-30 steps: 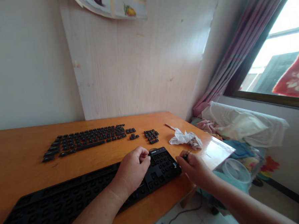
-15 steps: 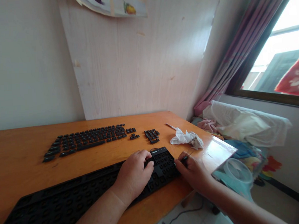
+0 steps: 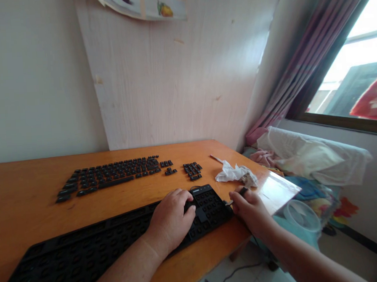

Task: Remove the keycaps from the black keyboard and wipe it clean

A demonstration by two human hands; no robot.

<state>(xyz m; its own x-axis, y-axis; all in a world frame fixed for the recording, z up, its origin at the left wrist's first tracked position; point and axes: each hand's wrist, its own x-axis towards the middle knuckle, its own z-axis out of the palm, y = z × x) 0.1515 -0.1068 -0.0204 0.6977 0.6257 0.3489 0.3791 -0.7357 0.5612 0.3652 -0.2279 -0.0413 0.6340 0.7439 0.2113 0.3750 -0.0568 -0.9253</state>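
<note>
A black keyboard [image 3: 108, 242] with its keycaps off lies slantwise along the table's front edge. Across its right part rests my left hand [image 3: 171, 215], fingers bent over the frame near the number pad and thumb curled on the key sockets, steadying it. Beside the keyboard's right edge, my right hand [image 3: 247, 205] is closed on a small black-handled tool [image 3: 242, 191]. The tool's pale, thin tip points left at that edge; its exact kind is unclear. Removed keycaps [image 3: 111, 172] lie behind the keyboard in keyboard order, with number-pad keycaps [image 3: 192, 169] grouped at the right.
Crumpled white tissue [image 3: 229, 172] and a thin stick [image 3: 216, 158] lie at the table's back right. A clear sheet [image 3: 278, 189] covers the right corner. Beyond stand a plastic tub [image 3: 301, 215] and piled cloth; a cable [image 3: 233, 273] runs on the floor.
My right hand has drawn slightly right and away from the keyboard's edge, so the tool's pale tip now shows. The left hand stays on the keyboard. The view has shifted slightly.
</note>
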